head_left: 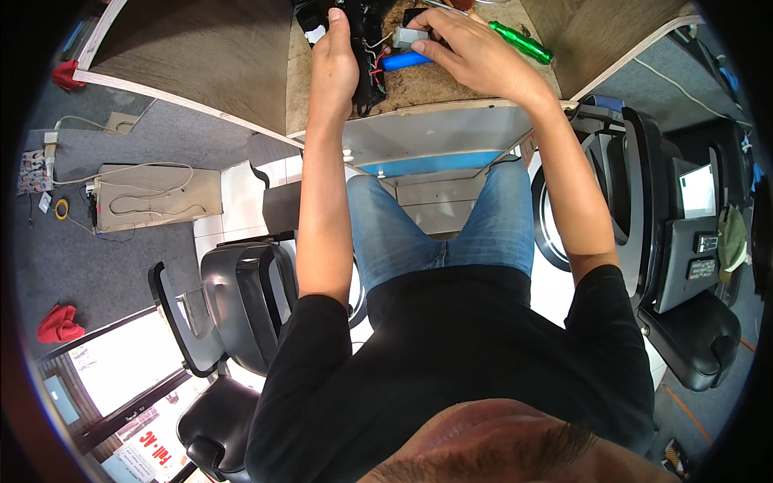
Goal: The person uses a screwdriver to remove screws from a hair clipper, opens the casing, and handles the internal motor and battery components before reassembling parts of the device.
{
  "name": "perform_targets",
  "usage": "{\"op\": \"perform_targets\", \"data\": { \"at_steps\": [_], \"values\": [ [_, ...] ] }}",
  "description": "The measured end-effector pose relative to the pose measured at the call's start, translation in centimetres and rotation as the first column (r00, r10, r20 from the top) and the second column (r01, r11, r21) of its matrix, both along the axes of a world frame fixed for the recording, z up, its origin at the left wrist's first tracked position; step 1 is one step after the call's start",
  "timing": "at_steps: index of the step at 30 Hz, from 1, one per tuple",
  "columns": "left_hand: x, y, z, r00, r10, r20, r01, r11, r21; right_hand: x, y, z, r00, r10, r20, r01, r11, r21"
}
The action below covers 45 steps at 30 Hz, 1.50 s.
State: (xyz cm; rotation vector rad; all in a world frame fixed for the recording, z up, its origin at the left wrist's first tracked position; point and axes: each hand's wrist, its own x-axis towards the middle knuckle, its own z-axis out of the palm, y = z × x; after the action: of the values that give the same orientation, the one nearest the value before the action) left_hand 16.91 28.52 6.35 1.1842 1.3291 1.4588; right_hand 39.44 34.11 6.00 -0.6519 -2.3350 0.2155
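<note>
My left hand (334, 60) grips a black device casing (364, 76) at the top of the view, on a worn brown work surface (419, 84). Red, black and white wires (375, 72) run out of the casing. My right hand (463, 52) holds a small grey motor-like part (409, 36) and rests on a blue cylindrical battery cell (405, 60) joined to those wires. A green-handled tool (523, 42) lies just beyond my right hand. Both forearms reach up from my seated body in a black shirt and blue jeans.
A black plastic chair (233, 322) stands at my left and a black machine with a button panel (696, 266) at my right. Wooden panels (193, 56) flank the work surface. A cardboard piece with cables (153, 197) and red cloths (58, 324) lie on the grey floor.
</note>
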Motion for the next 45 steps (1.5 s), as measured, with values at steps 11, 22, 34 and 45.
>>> {"op": "perform_targets", "data": {
  "at_steps": [11, 22, 34, 45],
  "values": [
    [0.3, -0.1, 0.2, 0.999, -0.005, 0.046, 0.004, 1.0, 0.016, -1.4, -2.8, 2.8, 0.931, -0.03, -0.364, -0.072, 0.962, -0.265],
    [0.5, -0.3, 0.7, 0.994, 0.023, 0.111, -0.027, 0.999, 0.038, -5.9, -2.1, 1.4, 0.654, -0.263, -0.709, -0.214, 0.835, -0.508],
    [-0.1, 0.0, -0.2, 0.999, -0.01, 0.053, 0.008, 0.999, 0.031, -6.3, -1.6, -0.1, 0.512, -0.409, -0.755, -0.401, 0.664, -0.631],
    [0.7, -0.7, 0.6, 0.999, -0.026, 0.022, 0.025, 0.998, 0.05, -6.0, -2.9, 1.1, 0.62, -0.302, -0.724, -0.397, 0.675, -0.622]
  ]
}}
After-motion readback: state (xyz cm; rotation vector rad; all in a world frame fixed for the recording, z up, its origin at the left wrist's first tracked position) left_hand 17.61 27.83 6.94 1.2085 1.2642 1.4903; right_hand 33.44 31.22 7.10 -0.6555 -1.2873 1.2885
